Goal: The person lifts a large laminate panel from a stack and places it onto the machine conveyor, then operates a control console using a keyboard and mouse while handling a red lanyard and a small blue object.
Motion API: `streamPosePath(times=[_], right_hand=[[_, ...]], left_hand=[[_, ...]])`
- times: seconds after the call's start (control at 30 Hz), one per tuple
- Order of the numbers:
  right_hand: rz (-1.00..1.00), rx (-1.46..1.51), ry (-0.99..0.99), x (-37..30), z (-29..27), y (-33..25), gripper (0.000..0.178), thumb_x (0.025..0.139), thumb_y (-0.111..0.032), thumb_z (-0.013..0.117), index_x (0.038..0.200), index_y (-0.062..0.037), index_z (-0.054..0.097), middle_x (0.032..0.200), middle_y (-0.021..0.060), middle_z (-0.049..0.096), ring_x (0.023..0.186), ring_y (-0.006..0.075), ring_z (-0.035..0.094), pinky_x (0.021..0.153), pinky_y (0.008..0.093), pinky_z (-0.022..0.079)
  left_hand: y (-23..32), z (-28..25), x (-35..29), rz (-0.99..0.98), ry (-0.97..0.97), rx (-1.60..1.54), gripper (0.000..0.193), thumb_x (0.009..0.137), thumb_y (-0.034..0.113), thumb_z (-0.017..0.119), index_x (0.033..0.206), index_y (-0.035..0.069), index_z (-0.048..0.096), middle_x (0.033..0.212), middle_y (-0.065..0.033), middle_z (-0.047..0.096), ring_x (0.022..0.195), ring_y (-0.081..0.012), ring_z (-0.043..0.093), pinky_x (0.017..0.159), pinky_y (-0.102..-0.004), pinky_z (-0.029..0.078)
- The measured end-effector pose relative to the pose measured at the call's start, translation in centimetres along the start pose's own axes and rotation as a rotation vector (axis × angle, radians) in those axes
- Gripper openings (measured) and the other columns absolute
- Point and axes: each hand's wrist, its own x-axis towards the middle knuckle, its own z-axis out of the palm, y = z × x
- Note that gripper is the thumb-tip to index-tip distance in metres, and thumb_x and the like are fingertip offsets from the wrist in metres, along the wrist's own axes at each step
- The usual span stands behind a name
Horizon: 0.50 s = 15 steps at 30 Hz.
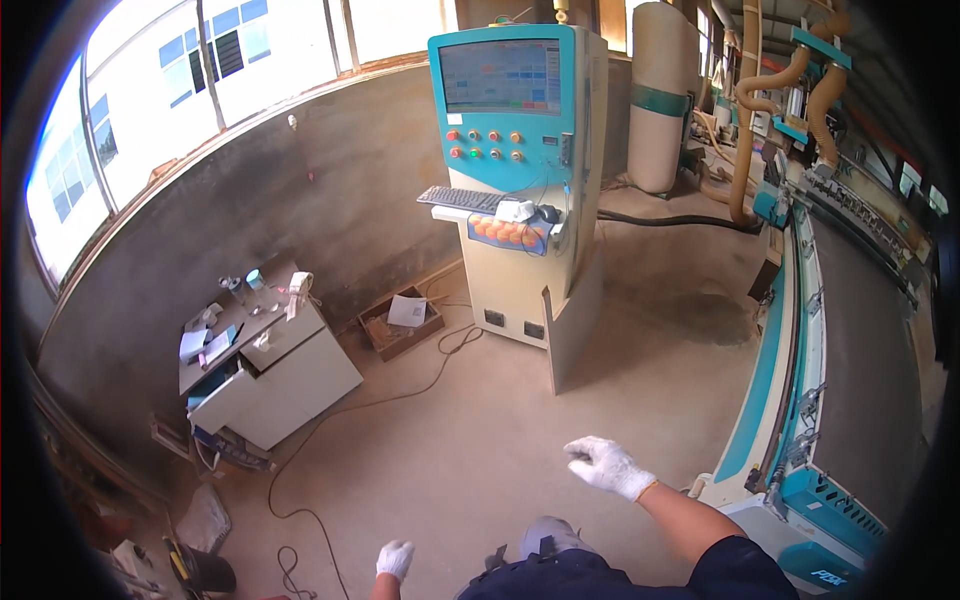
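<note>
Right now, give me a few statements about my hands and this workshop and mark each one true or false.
1. Both hands wear white gloves. True: the left hand and the right hand are gloved.
2. The right hand grips a tool. False: it holds nothing, raised over the dusty floor.
3. A teal control console with a screen stands ahead. True.
4. The keyboard lies on the floor. False: it sits on the console's shelf.
5. A white cabinet stands to the left, by the wall. True.
</note>
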Motion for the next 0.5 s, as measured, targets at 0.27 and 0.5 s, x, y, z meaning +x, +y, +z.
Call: streamPosePath(times=[0.27,0.5], right_hand=[[-0.065,-0.09,0.529,31.3,-5.3,3.8,0.03,0.08,-0.021,0.073,0.108,-0.0096,0.07,0.105,0.0093,0.068,0.099,0.027,0.066,0.089,0.037,0.054],[-0.104,-0.443,0.933,55.1,-11.9,5.9,0.046,0.074,-0.017,0.074,0.117,-0.0087,0.06,0.12,0.0141,0.058,0.116,0.0355,0.053,0.101,0.0452,0.044]], left_hand=[[20.6,-9.6,17.7,0.379,0.136,-0.237,0.048,0.091,0.025,0.063,0.129,-0.004,0.06,0.127,-0.0191,0.065,0.12,-0.0257,0.06,0.103,-0.0335,0.045],[4.7,-6.0,25.1,0.009,-0.301,0.339,0.043,0.095,0.037,0.053,0.119,0.005,0.067,0.123,-0.0211,0.065,0.117,-0.0357,0.06,0.102,-0.0435,0.045]])
